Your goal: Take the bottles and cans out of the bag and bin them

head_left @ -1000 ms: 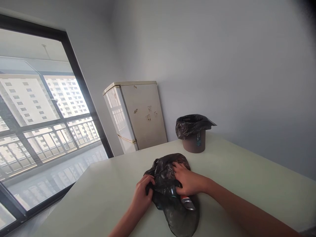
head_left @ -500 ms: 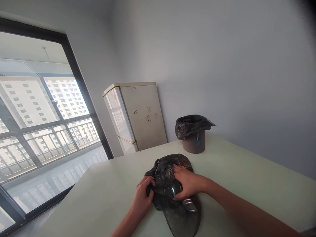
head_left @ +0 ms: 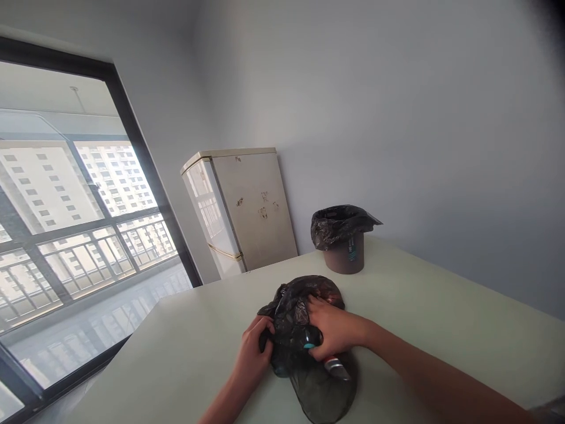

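A thin black plastic bag (head_left: 324, 391), partly see-through, lies crumpled on the pale green table. Inside it or at its opening are a silver-and-red object (head_left: 336, 368), perhaps a can, and a dark rounded object (head_left: 311, 338) with a teal patch. My left hand (head_left: 256, 344) pinches the bag's left edge between thumb and curled fingers. On the bag's right side, my right hand (head_left: 333, 327) grips the plastic, its fingertips sunk among the folds. The thumb rests between the teal-patched object and the silver-and-red one. Most of the bag's contents are hidden.
Beyond the bag stands a brown bin (head_left: 345, 259) with a black liner (head_left: 326, 232) folded over its rim. The table (head_left: 424, 330) reaches toward a grey wall. Behind it are a worn white fridge (head_left: 251, 206) and, at left, a dark-framed glass door (head_left: 132, 112).
The teal patch on the dark object now shows beside my right thumb, so that object seems to have turned slightly. Both hands stay almost in place on the bag.
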### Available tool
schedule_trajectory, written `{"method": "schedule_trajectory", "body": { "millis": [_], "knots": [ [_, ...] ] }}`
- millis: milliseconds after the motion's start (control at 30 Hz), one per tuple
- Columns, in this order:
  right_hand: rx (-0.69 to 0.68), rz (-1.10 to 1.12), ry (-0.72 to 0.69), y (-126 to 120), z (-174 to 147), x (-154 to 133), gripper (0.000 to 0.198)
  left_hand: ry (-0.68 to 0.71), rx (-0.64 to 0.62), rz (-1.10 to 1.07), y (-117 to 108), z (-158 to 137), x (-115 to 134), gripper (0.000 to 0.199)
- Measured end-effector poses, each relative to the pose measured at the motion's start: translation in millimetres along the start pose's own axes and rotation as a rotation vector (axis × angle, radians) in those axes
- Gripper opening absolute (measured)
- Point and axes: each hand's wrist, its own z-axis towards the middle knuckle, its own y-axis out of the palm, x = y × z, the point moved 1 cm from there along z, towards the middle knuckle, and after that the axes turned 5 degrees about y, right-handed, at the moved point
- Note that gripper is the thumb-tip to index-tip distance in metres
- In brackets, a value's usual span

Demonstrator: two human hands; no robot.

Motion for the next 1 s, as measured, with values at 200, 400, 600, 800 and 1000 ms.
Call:
{"method": "schedule_trajectory", "body": {
  "millis": [200, 400, 600, 800, 1000],
  "knots": [
    [-0.064, 0.066, -0.11, -8, -4, -6, 0.017, 0.006, -0.024, 0.006, 0, -1, -1, 0.031],
    [-0.07, 0.088, -0.102, -7, -3, -7, 0.018, -0.002, -0.017, 0.004, 0, -1, 1, 0.031],
    [-0.08, 0.035, -0.016, -5, 1, -6, 0.02, -0.003, -0.027, 0.007, 0, -1, 1, 0.031],
    [-0.058, -0.041, -0.004, -9, -1, -13, 0.02, -0.011, -0.033, 0.009, 0, -1, 2, 0.03],
    [0.088, 0.006, 0.01, -5, -2, -8, 0.013, -0.006, -0.028, 0.021, 0, 0, 2, 0.03]
  ]
}}
